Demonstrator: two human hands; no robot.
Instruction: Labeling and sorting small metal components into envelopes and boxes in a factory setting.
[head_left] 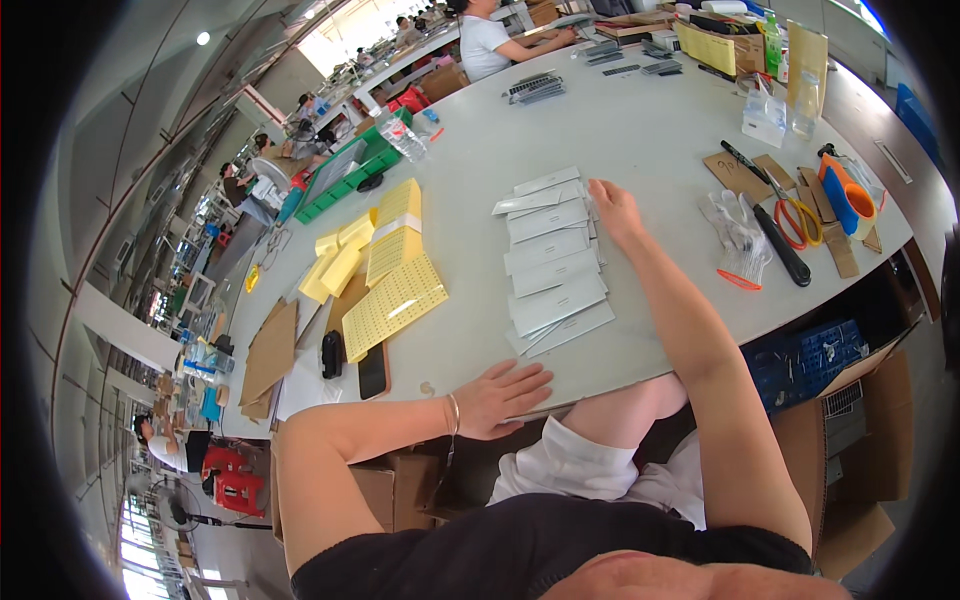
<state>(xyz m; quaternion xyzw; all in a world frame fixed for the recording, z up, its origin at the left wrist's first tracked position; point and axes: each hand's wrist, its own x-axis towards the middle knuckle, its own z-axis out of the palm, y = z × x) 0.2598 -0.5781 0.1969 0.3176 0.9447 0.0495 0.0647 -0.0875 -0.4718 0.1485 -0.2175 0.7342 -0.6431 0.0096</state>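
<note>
An overlapping row of flat, pale grey rectangular plates (555,262) runs away from me down the middle of the table. At its far right edge rests my right hand (617,212), its fingers stretched toward the farthest plates. It holds nothing that I can see, and whether the fingertips touch a plate I cannot tell. My left hand (502,398) lies flat on the table's near edge with the fingers spread, just short of the nearest plates. Left of the row are yellow sheets with rows of small marks (396,305) and several folded yellow pieces (340,262).
A phone (374,372) and a black case (332,354) lie near left, a green tray (352,180) far left. To the right are a white glove (738,235), a black-handled knife (782,245), scissors (797,222) and an orange tape roll (858,198). A person (487,42) sits across the table.
</note>
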